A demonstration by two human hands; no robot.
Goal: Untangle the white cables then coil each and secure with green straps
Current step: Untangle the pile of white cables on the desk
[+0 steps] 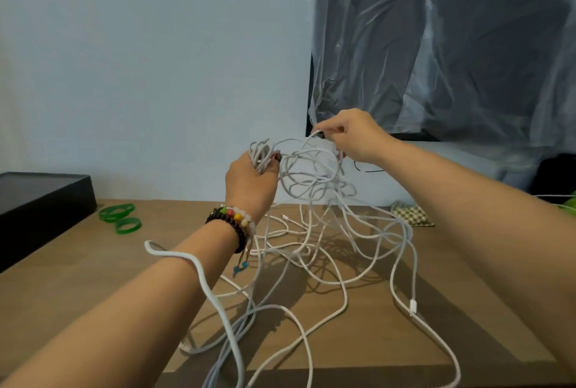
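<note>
A tangle of white cables [314, 175] hangs in the air above the wooden table [93, 269], with long loops trailing down onto it. My left hand [249, 182] grips a bunch of cable loops at the tangle's left side. To the upper right, my right hand [352, 135] pinches one cable strand and holds it raised. One flat white cable lies draped over my left forearm. Green straps [120, 216], ring-shaped, lie on the table at the left. A white connector [413, 306] shows on a cable at the right.
A black box [40, 197] stands at the table's left edge. A dark object wrapped in clear plastic [452, 44] leans against the wall behind. A checked cloth [411, 213] lies at the table's back right. Something green [568, 203] shows at the right edge.
</note>
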